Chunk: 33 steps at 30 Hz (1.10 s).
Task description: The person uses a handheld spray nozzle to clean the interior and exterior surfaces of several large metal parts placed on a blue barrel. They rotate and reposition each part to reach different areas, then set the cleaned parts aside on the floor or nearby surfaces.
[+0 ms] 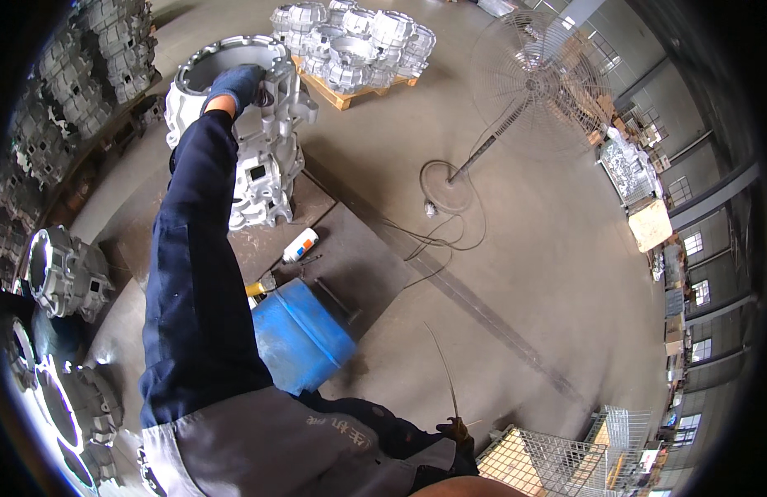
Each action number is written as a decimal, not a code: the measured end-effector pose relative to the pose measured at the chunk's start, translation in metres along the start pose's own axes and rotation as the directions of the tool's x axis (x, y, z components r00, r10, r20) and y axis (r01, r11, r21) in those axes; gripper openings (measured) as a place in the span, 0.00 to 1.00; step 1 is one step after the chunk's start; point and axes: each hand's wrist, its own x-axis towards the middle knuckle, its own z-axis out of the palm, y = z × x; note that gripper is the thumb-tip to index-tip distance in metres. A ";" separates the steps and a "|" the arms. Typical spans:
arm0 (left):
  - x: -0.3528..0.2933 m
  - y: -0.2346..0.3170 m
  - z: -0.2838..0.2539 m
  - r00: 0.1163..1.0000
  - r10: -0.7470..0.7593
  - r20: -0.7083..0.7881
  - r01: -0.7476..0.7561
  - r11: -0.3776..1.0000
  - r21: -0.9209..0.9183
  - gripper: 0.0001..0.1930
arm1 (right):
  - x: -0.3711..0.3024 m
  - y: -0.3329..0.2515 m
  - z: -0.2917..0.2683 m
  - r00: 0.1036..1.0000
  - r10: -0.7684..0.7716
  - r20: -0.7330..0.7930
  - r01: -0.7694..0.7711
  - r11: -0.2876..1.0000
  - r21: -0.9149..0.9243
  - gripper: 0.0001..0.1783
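Observation:
My left hand (pixel 237 86), in a blue glove, reaches out at the end of a long dark sleeve. Its fingers are closed at the rim of a silver cast metal housing (pixel 276 108), which is round and open at the top. That housing stands on another similar casting (pixel 267 178) on a brown table (pixel 325 207). Low in the picture, my right hand (pixel 456 431), in a dark glove, is closed around a long thin rod (pixel 441 360) that points upward and bends slightly.
A white bottle (pixel 301 246), a yellow-handled tool (pixel 258 288) and a blue container (pixel 305 335) are beside the castings. More housings stand along the left and on a pallet (pixel 342 99). A pedestal fan (pixel 533 83) trails cables on the floor. Wire cages (pixel 549 464) stand lower right.

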 end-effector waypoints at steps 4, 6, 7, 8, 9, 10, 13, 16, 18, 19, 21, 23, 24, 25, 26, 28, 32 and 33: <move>-0.059 0.039 0.017 0.723 0.089 -0.685 -0.025 0.994 0.102 0.26 | -0.013 0.016 0.018 0.998 0.066 0.010 -0.067 0.991 0.118 0.19; -0.112 0.073 0.044 0.698 -0.131 -0.704 0.010 0.985 -0.173 0.25 | -0.012 0.015 0.018 0.851 0.481 0.209 -0.499 0.620 0.605 0.25; -0.155 0.097 0.066 0.811 -0.243 -0.533 0.186 0.970 -0.159 0.23 | -0.010 0.014 0.013 0.897 0.388 0.213 -0.442 0.759 0.479 0.25; -0.199 0.116 0.084 0.765 -0.216 -0.607 0.054 0.960 -0.273 0.18 | -0.005 0.014 0.010 0.935 0.282 0.216 -0.342 0.878 0.335 0.26; -0.247 0.131 0.100 0.897 -0.310 -0.315 0.109 0.846 -0.522 0.15 | -0.001 0.015 0.005 0.972 0.102 0.212 -0.134 0.981 0.141 0.25; -0.301 0.154 0.112 0.879 -0.335 -0.341 0.070 0.796 -0.601 0.13 | 0.003 0.016 0.003 0.972 -0.078 0.222 0.095 0.993 -0.064 0.23; -0.432 0.190 0.119 0.890 -0.454 -0.032 0.332 0.697 -0.636 0.13 | 0.000 0.017 0.002 0.953 -0.189 0.236 0.208 0.976 -0.058 0.21; -0.549 0.208 0.097 0.796 -0.570 0.204 0.563 0.573 -0.596 0.12 | -0.016 0.014 0.019 0.912 0.256 0.321 -0.387 0.797 0.464 0.22; -0.622 0.217 0.081 0.757 -0.599 0.261 0.630 0.563 -0.534 0.12 | -0.023 0.008 0.034 0.928 0.221 0.300 -0.353 0.779 0.518 0.23; -0.655 0.219 0.074 0.746 -0.599 0.292 0.652 0.567 -0.503 0.14 | -0.021 0.005 0.043 0.946 0.191 0.262 -0.297 0.832 0.468 0.25; -0.713 0.214 0.062 0.731 -0.600 0.326 0.678 0.585 -0.445 0.17 | -0.013 -0.004 0.057 0.939 0.080 0.336 -0.273 0.768 0.580 0.27; -0.763 0.211 0.054 0.645 -0.689 0.331 0.762 0.547 -0.346 0.13 | -0.010 -0.019 0.070 0.956 -0.144 0.254 -0.031 0.816 0.577 0.26; -0.782 0.207 0.052 0.596 -0.727 0.342 0.802 0.515 -0.304 0.13 | -0.009 -0.028 0.074 0.949 -0.192 0.251 -0.010 0.775 0.632 0.25; -0.801 0.204 0.053 0.552 -0.758 0.346 0.833 0.488 -0.259 0.14 | -0.011 -0.033 0.072 0.914 -0.167 0.370 -0.151 0.705 0.692 0.24; -0.821 0.200 0.055 0.496 -0.820 0.287 0.859 0.415 -0.300 0.14 | -0.011 -0.039 0.073 0.909 -0.139 0.393 -0.209 0.664 0.718 0.24; -0.854 0.180 0.065 0.414 -0.877 0.242 0.897 0.348 -0.274 0.13 | -0.015 -0.048 0.073 0.887 -0.141 0.439 -0.234 0.683 0.692 0.24; -0.923 0.116 0.091 0.169 -0.964 0.206 0.984 0.152 -0.093 0.10 | -0.016 -0.058 0.090 0.831 -0.041 0.555 -0.434 0.577 0.692 0.25; -0.942 0.094 0.095 0.008 -0.971 0.240 0.953 -0.065 -0.296 0.12 | -0.015 -0.061 0.097 0.803 0.057 0.593 -0.516 0.563 0.646 0.25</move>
